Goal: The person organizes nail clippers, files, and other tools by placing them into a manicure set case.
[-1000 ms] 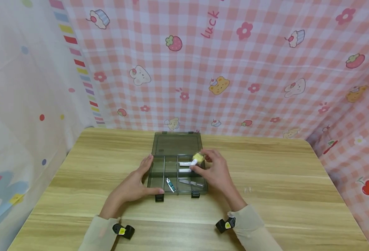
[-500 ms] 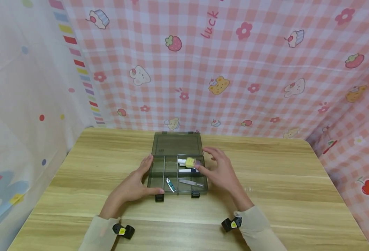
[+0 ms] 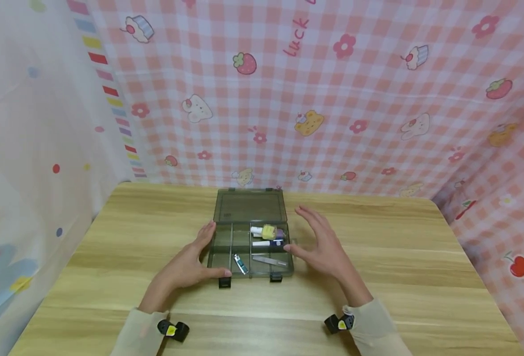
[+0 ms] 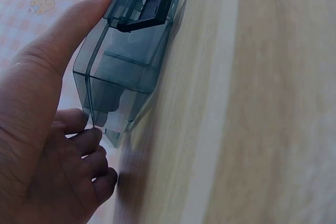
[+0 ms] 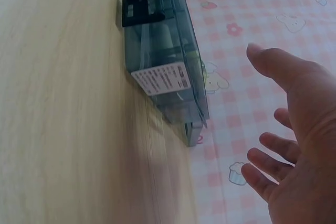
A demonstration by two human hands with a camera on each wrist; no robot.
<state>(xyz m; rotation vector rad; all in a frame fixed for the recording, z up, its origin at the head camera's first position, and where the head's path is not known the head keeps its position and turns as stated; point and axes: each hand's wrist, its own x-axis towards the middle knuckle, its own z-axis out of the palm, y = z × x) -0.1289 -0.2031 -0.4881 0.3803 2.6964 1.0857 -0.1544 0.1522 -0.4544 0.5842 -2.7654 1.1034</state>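
Note:
A smoky-clear compartment box (image 3: 220, 236) lies with its lid (image 3: 250, 205) swung back. My left hand (image 3: 186, 262) holds its left side, thumb on the front edge; in the left wrist view the fingers (image 4: 86, 142) bend against the end wall. Beyond the right end hovers my right hand (image 3: 326, 249), fingers spread and holding nothing. A yellow nail polish bottle (image 3: 268, 232) with a white cap lies in the back right compartment, over a purple bottle (image 3: 280, 233). Beside them is a white-and-dark-blue tube (image 3: 275, 243). Nail clippers (image 3: 240, 264) and a slim silver tool (image 3: 269, 260) occupy front compartments.
Two black latches (image 3: 224, 282) hang unfastened at the box's front. A printed label (image 5: 163, 78) is on its right end. The wooden table (image 3: 400, 277) extends on both sides, and a pink checked cloth (image 3: 262, 99) hangs behind its far edge.
My right hand set the yellow nail polish bottle down in the back right compartment, let go, and drew away to the right. My left hand stayed on the box.

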